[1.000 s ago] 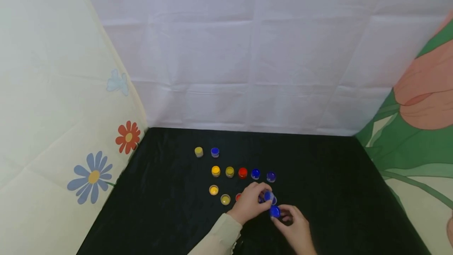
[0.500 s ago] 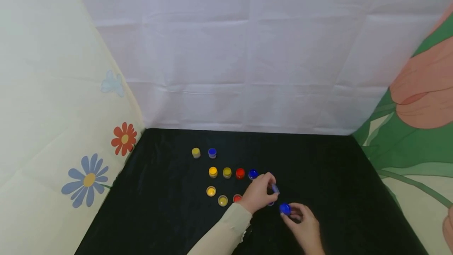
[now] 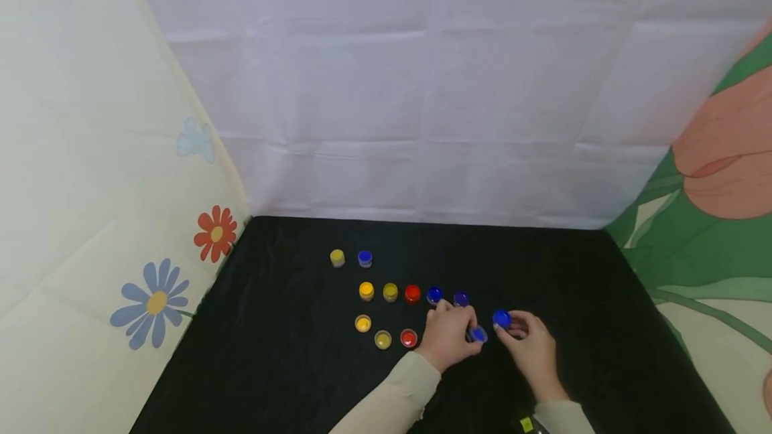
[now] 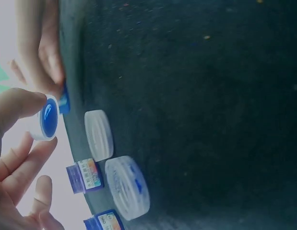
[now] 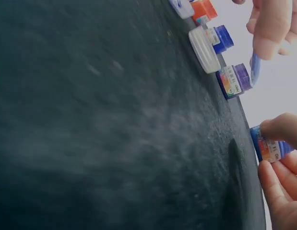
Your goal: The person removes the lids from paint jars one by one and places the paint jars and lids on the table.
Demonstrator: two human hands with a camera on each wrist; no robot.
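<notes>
My left hand pinches a small round lid, whitish at the rim with blue paint inside, tilted on edge between thumb and fingers. To its right, my right hand holds a small blue paint jar by its sides, its blue top facing up in the head view. A short gap separates lid and jar. Beneath the left hand, two clear lids, one plain lid and one blue-smeared lid, lie on the black cloth; the hand hides them in the head view. A purple jar stands just beyond it.
Left of the purple jar runs a row: blue jar, red jar, olive jar, yellow jar. In front lie a red-stained lid and two yellowish ones. Farther back stand a pale yellow jar and another blue jar.
Both hands have moved right, the left with its lid and the right with the blue jar, which has also gone farther from the body. The gap between the hands has widened since the first frame.
</notes>
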